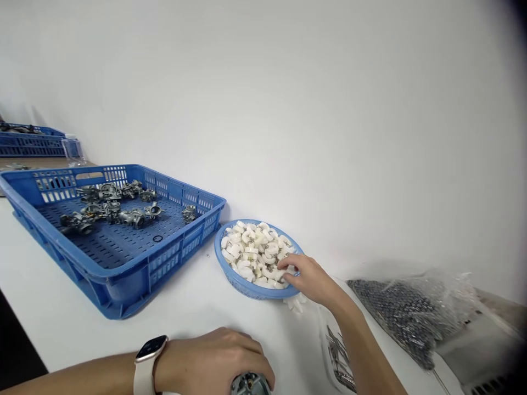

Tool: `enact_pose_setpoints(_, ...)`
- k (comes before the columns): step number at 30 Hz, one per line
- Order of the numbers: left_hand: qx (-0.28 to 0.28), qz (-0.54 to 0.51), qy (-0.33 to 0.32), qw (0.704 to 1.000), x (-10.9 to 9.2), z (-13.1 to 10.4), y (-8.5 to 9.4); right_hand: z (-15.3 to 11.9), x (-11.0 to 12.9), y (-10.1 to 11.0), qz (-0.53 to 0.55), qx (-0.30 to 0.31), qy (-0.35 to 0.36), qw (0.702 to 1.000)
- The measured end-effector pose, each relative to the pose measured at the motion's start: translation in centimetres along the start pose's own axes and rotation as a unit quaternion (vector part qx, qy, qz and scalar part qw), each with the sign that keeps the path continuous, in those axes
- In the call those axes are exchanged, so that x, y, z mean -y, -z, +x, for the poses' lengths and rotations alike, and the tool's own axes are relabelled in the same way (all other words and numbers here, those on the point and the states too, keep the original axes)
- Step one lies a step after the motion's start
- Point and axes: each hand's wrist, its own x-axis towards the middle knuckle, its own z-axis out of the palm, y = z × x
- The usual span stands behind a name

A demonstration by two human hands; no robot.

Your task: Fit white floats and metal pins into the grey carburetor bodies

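White plastic curved clips in round blue basket — right hand fingers pinching one | left hand clenched on grey metal part — fitting not yet done

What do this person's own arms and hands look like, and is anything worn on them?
Both forearms are bare, with no sleeves or gloves in view. The left hand has a smartwatch on its wrist: a rounded rectangular dark screen in a pale pinkish case, on a light-coloured band. The right hand and its wrist carry nothing; no rings show on either hand.
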Motion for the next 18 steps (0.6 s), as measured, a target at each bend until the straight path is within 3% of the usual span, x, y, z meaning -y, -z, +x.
enact_pose_setpoints(8,-0.076,-0.002,0.068,0.995,0.0,0.1,-0.5,-1.8,0.8,2.4,0.066,-0.051,0.027,0.996)
enact_pose_setpoints(13,-0.065,-0.028,0.088,0.994,0.1,-0.1,0.1,-4.4,2.7,4.4,0.113,-0.064,0.088,0.988)
enact_pose_setpoints(18,-0.070,-0.047,0.111,0.990,-0.2,0.0,1.3,-6.2,4.9,4.7,0.108,-0.028,0.145,0.983)
